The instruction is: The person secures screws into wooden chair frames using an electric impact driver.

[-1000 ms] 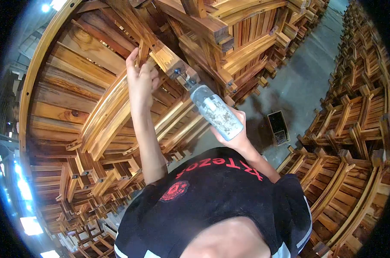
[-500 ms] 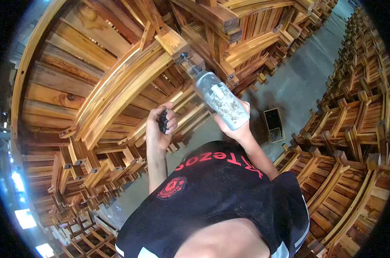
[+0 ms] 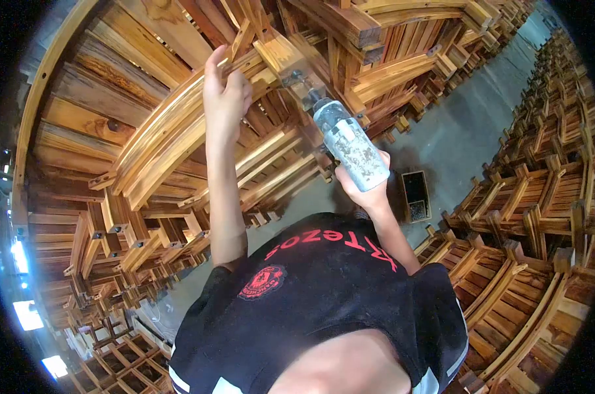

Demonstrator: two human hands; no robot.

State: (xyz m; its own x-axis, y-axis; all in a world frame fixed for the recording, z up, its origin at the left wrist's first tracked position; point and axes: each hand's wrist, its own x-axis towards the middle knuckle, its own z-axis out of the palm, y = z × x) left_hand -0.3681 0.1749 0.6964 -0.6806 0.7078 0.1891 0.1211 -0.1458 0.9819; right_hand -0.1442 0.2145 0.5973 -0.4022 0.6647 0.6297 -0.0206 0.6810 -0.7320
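My right hand (image 3: 366, 187) is wrapped round the grip of a scuffed, pale power driver (image 3: 355, 150). The driver's dark nose points up and left at a bolt (image 3: 296, 75) by the square end of a wooden post (image 3: 281, 56). My left hand (image 3: 225, 98) is raised over the curved rail (image 3: 173, 118) of a slatted wooden piece. One finger stretches upward while the others curl inward; whatever they hold is hidden.
More slatted wooden furniture (image 3: 396, 79) stands at the upper right. Rows of similar pieces (image 3: 501, 289) line the right side. A box with small dark parts (image 3: 416, 197) sits on the grey floor (image 3: 452, 125).
My left hand has moved up to the curved rail, and the dark parts seen in it before are no longer visible. The driver and my right hand have shifted slightly right in the view.
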